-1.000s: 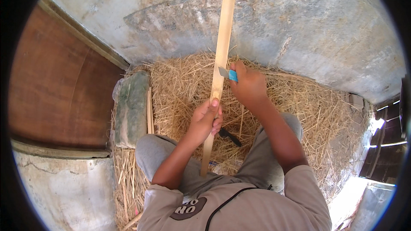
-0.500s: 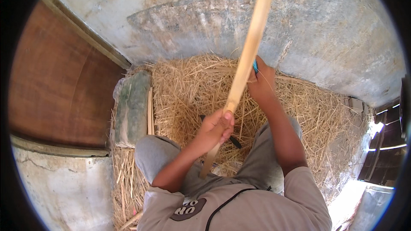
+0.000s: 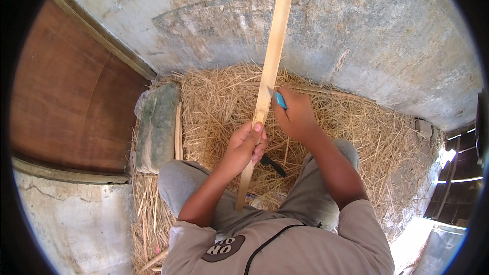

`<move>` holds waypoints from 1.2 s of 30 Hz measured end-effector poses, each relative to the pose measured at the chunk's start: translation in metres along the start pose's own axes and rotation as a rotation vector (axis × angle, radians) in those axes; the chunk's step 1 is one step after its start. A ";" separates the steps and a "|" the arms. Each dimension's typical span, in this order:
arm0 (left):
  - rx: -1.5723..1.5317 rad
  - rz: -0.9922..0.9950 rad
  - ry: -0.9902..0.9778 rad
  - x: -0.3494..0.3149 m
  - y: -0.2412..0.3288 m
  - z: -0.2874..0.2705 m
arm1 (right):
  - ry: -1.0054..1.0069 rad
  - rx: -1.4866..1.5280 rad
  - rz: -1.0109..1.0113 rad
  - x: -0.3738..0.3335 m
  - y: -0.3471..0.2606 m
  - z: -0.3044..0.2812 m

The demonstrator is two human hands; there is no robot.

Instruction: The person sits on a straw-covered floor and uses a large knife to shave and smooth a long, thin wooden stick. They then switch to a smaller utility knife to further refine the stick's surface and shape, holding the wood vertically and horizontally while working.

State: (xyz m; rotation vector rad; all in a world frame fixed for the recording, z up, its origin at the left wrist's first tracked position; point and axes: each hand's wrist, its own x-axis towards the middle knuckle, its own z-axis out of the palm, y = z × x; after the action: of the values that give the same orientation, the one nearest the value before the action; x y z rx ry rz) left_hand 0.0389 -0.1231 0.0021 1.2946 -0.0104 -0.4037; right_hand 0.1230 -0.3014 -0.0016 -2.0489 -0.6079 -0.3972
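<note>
My left hand (image 3: 246, 146) is closed around a long, pale bamboo strip (image 3: 272, 56), thumb on top near a node. The strip slants from my lap up past the top edge of the view. In my right hand (image 3: 295, 112) is a blue-handled knife (image 3: 280, 100), gripped just right of the strip. Its short blade lies against or very close to the strip's right edge, a little above my left hand; whether it cuts in cannot be made out. A dark, narrow object like a handle (image 3: 273, 166) rests on the straw between my legs, partly hidden by my left hand.
Straw and shavings (image 3: 219, 91) cover the floor around my legs. A greenish-grey block (image 3: 158, 128) stands to the left, with thin strips (image 3: 178, 131) beside it. A stained wall (image 3: 214, 30) rises ahead; a brown panel (image 3: 76, 91) is at far left.
The strip's upper part has swung left and stopped blurring. My right hand has moved left and nearer to me, bringing the knife blade to the strip's edge. My left hand keeps its grip, shifted slightly.
</note>
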 end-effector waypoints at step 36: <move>0.206 0.155 0.213 0.017 -0.019 0.004 | 0.251 -0.404 -0.030 0.022 0.034 0.034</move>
State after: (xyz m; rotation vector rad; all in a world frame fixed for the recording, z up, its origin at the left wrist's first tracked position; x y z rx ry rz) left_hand 0.0486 -0.1357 -0.0183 1.5234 0.0279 -0.1329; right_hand 0.1615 -0.2818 -0.0324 -2.3200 -0.4292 -0.8371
